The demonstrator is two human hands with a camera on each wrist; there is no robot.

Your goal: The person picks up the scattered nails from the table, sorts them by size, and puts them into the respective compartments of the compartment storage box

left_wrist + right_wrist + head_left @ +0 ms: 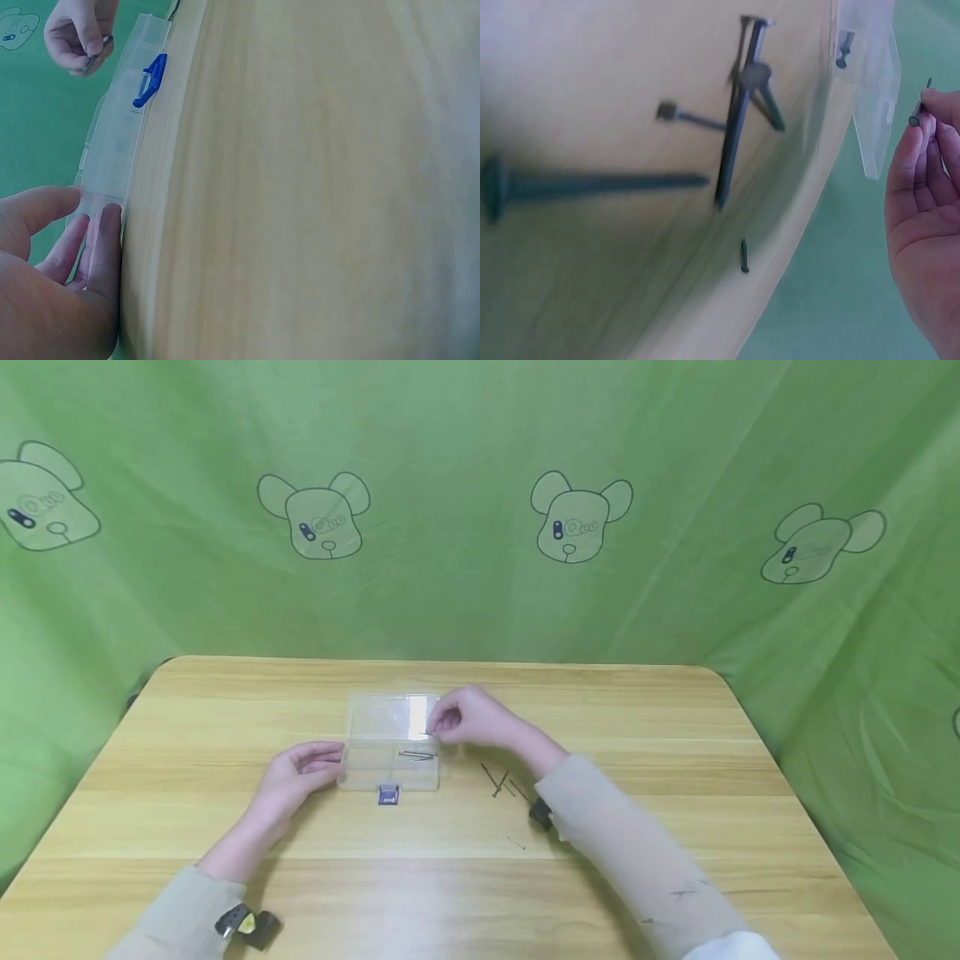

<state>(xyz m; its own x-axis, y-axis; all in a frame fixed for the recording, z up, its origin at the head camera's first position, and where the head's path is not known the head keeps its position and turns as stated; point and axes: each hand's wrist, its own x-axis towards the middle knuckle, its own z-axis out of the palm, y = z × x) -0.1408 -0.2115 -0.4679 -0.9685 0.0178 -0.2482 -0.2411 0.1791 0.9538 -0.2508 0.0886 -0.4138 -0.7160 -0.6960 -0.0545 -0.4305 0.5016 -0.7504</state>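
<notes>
A clear plastic box (365, 757) with compartments stands with its lid (375, 717) raised; a blue latch (388, 794) is on its front. Several nails (417, 755) lie in its right back compartment. At the box's left end, my left hand (300, 774) holds the wall between thumb and fingers, as the left wrist view also shows. My right hand (468, 717) is above the right side, close to the lid. Between thumb and fingertips it pinches a nail (917, 114), head and point both visible in the right wrist view.
Several loose nails (497, 781) lie crossed on the wooden table (600, 710) right of the box, under the right forearm. A small nail (517, 842) sits apart, nearer the front. A green cloth (450, 602) hangs behind the table.
</notes>
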